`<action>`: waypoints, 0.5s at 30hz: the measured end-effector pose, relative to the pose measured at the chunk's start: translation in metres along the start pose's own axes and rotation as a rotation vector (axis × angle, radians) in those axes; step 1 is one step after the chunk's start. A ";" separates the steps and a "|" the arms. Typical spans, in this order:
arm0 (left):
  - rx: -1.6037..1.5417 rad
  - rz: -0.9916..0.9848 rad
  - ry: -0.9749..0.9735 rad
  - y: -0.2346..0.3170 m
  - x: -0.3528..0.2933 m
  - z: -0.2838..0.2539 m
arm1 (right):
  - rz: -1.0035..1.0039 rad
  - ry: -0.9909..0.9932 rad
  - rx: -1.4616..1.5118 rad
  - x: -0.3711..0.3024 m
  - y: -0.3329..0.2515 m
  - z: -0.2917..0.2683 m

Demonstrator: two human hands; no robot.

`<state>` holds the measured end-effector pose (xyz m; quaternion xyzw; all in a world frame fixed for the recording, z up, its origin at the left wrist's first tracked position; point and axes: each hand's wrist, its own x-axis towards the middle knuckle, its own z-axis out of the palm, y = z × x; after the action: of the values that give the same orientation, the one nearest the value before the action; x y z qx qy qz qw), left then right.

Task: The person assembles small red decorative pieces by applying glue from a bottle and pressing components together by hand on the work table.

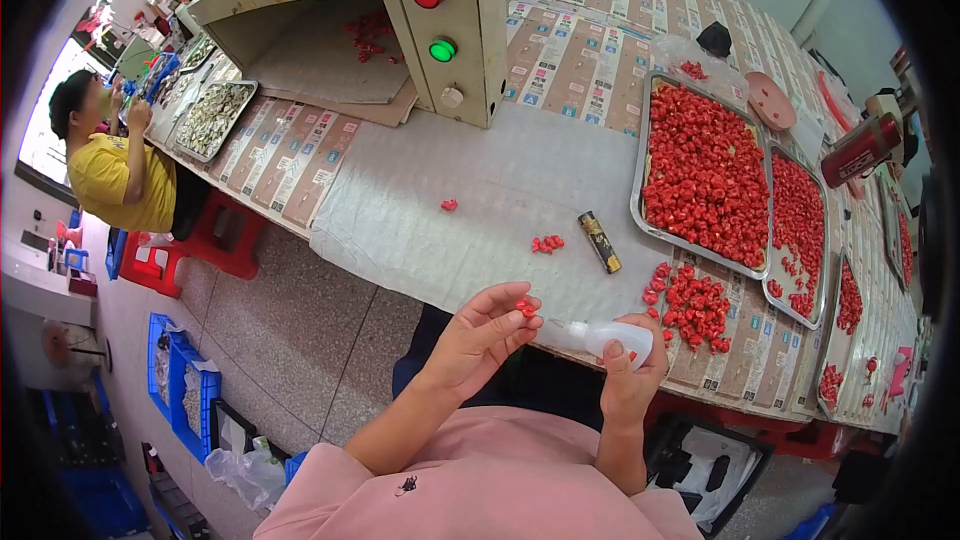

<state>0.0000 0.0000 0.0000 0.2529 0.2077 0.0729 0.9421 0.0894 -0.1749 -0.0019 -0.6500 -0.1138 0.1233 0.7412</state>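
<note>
Gluing step, by look of it: left hand (478, 332) pinches red piece (525, 307) at fingertips, above table edge (400, 275). Right hand (628, 372) clenched round white bottle (605, 338), nozzle aimed at piece. Next move needs steady nozzle contact, light squeeze.

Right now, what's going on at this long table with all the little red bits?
A person in a pink top holds a small red piece in the left hand and points the nozzle of a white squeeze bottle, held in the right hand, at it. A loose pile of red pieces lies beside the hands, and metal trays hold many more. Farther along, another person in a yellow shirt works over a tray.
</note>
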 end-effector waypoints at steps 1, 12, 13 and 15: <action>-0.004 -0.003 0.003 0.000 0.000 0.000 | 0.008 0.002 0.005 0.000 -0.001 0.001; -0.020 0.011 0.002 -0.001 0.001 0.001 | 0.019 0.012 0.009 -0.002 -0.002 0.002; -0.016 0.012 0.006 -0.002 0.001 0.001 | 0.021 0.015 0.005 -0.002 -0.002 0.002; -0.012 0.013 0.011 -0.002 0.001 0.001 | 0.024 0.019 0.002 -0.001 -0.002 0.002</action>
<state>0.0012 -0.0020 -0.0004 0.2484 0.2106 0.0818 0.9419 0.0880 -0.1739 0.0005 -0.6518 -0.0991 0.1262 0.7412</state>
